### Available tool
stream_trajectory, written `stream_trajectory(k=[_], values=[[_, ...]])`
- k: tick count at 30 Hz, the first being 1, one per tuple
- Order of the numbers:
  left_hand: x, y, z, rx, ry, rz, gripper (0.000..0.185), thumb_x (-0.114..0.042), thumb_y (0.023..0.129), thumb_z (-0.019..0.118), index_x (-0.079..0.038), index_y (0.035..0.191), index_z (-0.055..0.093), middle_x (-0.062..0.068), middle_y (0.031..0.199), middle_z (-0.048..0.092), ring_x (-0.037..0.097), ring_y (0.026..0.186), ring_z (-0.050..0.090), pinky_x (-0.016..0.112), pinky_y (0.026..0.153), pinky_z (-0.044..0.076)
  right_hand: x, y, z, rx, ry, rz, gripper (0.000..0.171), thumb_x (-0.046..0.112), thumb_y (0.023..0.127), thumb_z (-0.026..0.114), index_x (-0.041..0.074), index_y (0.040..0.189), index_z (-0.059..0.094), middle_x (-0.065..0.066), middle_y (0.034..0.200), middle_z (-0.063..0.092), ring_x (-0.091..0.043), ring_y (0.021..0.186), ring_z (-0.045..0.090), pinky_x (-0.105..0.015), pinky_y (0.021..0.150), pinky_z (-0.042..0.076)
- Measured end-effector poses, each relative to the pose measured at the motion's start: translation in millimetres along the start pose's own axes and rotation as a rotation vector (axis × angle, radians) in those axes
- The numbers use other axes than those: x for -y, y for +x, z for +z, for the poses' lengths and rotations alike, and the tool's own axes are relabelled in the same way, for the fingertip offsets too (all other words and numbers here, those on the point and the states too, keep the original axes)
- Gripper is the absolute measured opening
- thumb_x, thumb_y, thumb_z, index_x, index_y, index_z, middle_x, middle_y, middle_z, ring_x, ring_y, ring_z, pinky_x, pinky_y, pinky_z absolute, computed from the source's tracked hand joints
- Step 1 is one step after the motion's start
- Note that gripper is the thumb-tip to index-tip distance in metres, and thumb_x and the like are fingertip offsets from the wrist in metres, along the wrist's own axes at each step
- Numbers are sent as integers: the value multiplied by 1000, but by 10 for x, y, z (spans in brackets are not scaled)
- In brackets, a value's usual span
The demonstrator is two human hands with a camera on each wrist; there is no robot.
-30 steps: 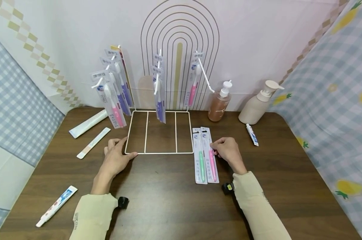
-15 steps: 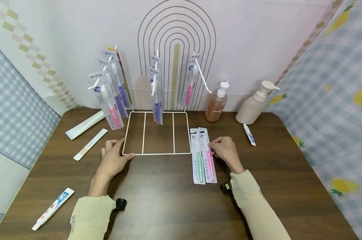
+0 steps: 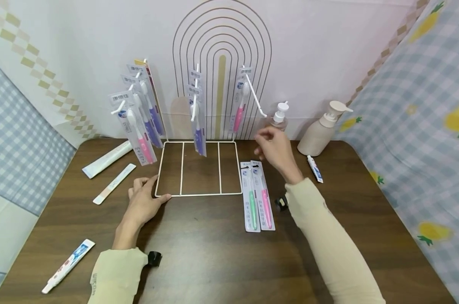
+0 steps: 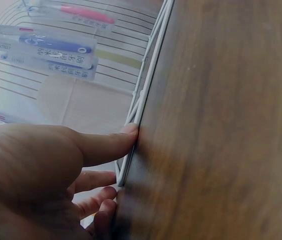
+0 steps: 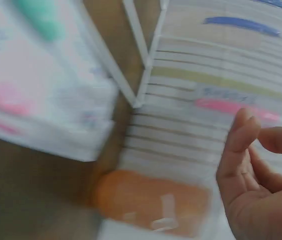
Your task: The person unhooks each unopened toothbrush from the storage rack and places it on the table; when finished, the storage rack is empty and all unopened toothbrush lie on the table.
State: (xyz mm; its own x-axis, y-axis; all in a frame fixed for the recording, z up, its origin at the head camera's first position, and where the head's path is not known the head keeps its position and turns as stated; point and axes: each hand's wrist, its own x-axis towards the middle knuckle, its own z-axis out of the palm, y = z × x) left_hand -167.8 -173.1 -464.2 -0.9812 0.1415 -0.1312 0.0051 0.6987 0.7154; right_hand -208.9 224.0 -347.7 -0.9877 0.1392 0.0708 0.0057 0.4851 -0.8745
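My left hand [image 3: 143, 202] holds the front left corner of a white wire rack [image 3: 200, 194], thumb on the front bar and fingers beside the left bar. Loosely bent, with nothing between the fingers, my right hand [image 3: 276, 150] is raised in front of the amber pump bottle [image 5: 153, 202], partly hiding it in the head view. Below that hand, a green packaged toothbrush [image 3: 251, 198] and a pink packaged toothbrush [image 3: 265, 202] lie side by side on the table. Another pink packaged toothbrush [image 3: 239, 109] hangs on the rack's right hook [image 3: 257, 99].
Packaged toothbrushes also hang from the middle hook [image 3: 198, 126] and left hook [image 3: 138, 131]. A beige pump bottle [image 3: 318, 133] and small toothpaste tube [image 3: 315, 169] stand or lie at right. At left lie a large tube [image 3: 107, 159], a narrow packet [image 3: 114, 184] and another toothpaste tube [image 3: 68, 266].
My right hand has left the pink packaged toothbrush on the table and moved up and away toward the amber bottle. My left hand stays at the rack corner.
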Motion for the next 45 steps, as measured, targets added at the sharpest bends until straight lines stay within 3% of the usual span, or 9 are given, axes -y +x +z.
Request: stream_trajectory(k=[6,9,11,16,23,32,40,45], values=[[11,-18,32,-3,3,1,87,-31,110,78,0,177,34,34,172,27,55,141,31,72,115,41,605,323,7,-10,59,-59,50,8,115,62,-4,162,53,-25,142,69,-20,86,74,-21,63,62],[6,-31,48,0,-2,-6,87,-31,109,78,0,178,34,34,172,27,55,141,31,72,116,41,770,438,1,6,75,-68,58,-1,112,59,-3,168,46,-25,159,60,-23,92,73,-20,65,62],[0,-38,60,4,-6,-11,87,-31,109,79,0,178,34,33,172,27,55,140,31,72,115,41,825,499,0,16,96,-56,62,-8,108,55,-4,169,44,-26,162,56,-19,90,73,-19,63,61],[4,-53,72,11,-14,-25,87,-31,109,79,0,178,34,33,171,27,53,138,31,71,114,43,838,572,30,29,150,-20,53,-15,104,51,-10,156,53,-26,150,60,-7,77,71,-16,59,57],[62,-61,39,-6,0,-8,88,-31,109,79,2,177,35,34,170,28,54,137,31,71,112,42,834,551,109,21,191,-42,31,-5,112,55,-11,141,64,-17,120,69,-7,77,73,-18,64,60],[52,-52,59,-1,-5,-12,88,-32,109,79,1,177,34,34,172,27,54,137,31,71,112,42,806,523,114,-63,241,-79,22,-6,111,57,-11,127,70,-15,109,70,-4,68,74,-20,61,61],[24,5,35,-6,-10,1,88,-32,108,79,0,177,35,35,172,27,55,140,30,71,113,41,706,462,-58,-137,301,-91,21,-4,113,61,-13,128,71,-12,106,74,-3,65,72,-17,58,58],[18,6,12,-3,-6,1,88,-31,108,79,0,177,34,35,171,27,56,140,30,71,113,41,578,318,-133,-143,301,-132,22,-3,112,61,-16,126,72,0,90,74,-1,62,70,-16,57,56]])
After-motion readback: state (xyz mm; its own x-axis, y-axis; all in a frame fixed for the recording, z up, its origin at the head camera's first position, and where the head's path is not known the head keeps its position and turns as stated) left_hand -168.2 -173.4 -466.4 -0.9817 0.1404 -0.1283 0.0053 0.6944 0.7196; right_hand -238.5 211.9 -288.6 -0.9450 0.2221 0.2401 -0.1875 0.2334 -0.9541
